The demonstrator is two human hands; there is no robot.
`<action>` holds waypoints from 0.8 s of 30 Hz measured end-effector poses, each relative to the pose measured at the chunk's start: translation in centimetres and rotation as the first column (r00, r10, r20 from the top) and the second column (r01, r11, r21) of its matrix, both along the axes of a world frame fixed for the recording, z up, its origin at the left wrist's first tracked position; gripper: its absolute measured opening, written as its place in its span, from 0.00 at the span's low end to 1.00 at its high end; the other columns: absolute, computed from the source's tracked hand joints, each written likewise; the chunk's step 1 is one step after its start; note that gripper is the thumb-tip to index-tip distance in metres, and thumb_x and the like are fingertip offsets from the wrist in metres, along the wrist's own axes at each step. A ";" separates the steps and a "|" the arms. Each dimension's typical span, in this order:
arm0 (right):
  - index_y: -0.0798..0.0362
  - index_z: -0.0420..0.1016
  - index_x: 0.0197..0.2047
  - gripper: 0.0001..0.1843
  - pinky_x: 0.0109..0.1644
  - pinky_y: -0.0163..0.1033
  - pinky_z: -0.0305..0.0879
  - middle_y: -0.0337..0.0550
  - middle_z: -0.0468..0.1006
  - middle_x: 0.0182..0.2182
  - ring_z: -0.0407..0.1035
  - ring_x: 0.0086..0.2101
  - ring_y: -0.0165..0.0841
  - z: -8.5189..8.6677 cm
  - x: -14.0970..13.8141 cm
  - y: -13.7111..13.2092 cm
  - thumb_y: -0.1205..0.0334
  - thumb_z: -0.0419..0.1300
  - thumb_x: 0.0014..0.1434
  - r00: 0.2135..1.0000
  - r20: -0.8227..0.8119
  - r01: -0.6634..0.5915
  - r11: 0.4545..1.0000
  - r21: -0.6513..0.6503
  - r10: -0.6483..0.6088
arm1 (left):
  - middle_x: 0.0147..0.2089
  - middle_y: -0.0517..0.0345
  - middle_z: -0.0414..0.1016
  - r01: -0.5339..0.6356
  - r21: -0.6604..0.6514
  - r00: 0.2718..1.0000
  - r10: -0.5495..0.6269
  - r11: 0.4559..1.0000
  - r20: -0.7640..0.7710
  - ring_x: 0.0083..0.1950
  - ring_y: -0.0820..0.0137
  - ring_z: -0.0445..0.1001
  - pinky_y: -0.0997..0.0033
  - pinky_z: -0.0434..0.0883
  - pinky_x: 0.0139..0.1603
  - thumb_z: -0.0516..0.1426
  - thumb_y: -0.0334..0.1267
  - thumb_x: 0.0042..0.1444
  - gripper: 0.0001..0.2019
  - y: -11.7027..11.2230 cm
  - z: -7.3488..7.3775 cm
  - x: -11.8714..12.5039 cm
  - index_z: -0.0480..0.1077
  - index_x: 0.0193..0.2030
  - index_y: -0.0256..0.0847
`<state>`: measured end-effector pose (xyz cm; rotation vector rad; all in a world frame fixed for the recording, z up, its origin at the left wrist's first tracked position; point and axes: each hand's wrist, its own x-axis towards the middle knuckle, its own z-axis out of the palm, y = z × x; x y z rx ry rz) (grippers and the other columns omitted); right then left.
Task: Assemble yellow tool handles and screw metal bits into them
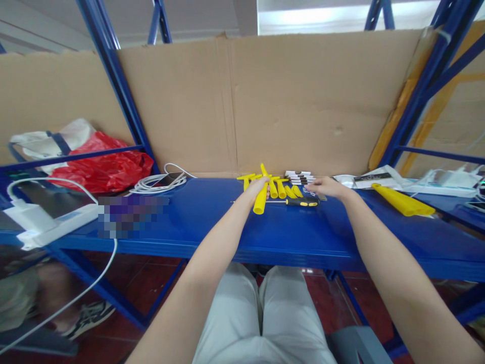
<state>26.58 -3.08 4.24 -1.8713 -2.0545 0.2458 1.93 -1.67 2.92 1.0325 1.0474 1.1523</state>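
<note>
My left hand (256, 188) is closed around a yellow tapered plastic tube (260, 202), its wide end pointing toward me. Over by the small parts, my right hand (323, 186) has its fingers bent together near a small bag (309, 191); what is in them, if anything, is too small to make out. Between the hands lie several yellow T-shaped plastic pieces (281, 189) and small yellow curved pieces (293, 191). A screwdriver (302, 201) with a black and yellow handle rests in front of them. Behind sits a stack of small black-and-white items (299, 177).
The blue shelf (212, 222) has a cardboard wall (288, 101) behind it. To the left are a white power strip (64, 226), coiled white cable (159, 183) and a red plastic bag (106, 164). A large yellow piece (403, 201) lies right. Another person's shoe (89, 318) shows below.
</note>
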 end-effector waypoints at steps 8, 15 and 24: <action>0.50 0.84 0.46 0.20 0.57 0.42 0.68 0.42 0.84 0.48 0.75 0.50 0.43 -0.4 -2.5 -0.4 0.57 0.67 0.48 0.949 0.052 -0.298 0.937 -0.180 0.312 | 0.14 0.65 0.60 -0.032 0.006 0.993 0.032 0.999 -0.110 0.13 0.74 0.59 0.77 0.58 0.15 0.56 0.28 0.56 0.04 0.3 -0.4 -0.4 0.69 0.31 0.41; 0.51 0.83 0.37 0.14 0.48 0.42 0.68 0.42 0.82 0.35 0.74 0.41 0.42 -0.5 -3.3 -0.6 0.66 0.61 0.47 0.937 0.284 -0.198 0.979 -0.044 0.203 | 0.14 0.64 0.60 -0.069 0.019 0.986 0.071 0.997 -0.151 0.13 0.74 0.59 0.77 0.58 0.16 0.56 0.25 0.53 0.06 0.6 -0.6 -0.7 0.69 0.30 0.40; 0.48 0.78 0.47 0.17 0.60 0.59 0.54 0.52 0.75 0.47 0.61 0.55 0.51 0.1 0.1 -0.5 0.66 0.56 0.55 0.959 0.233 -0.033 0.757 0.652 -0.159 | 0.12 0.64 0.59 -0.119 0.066 0.985 0.126 0.991 -0.114 0.13 0.73 0.59 0.76 0.59 0.17 0.54 0.24 0.49 0.07 0.7 -0.4 -0.9 0.65 0.27 0.41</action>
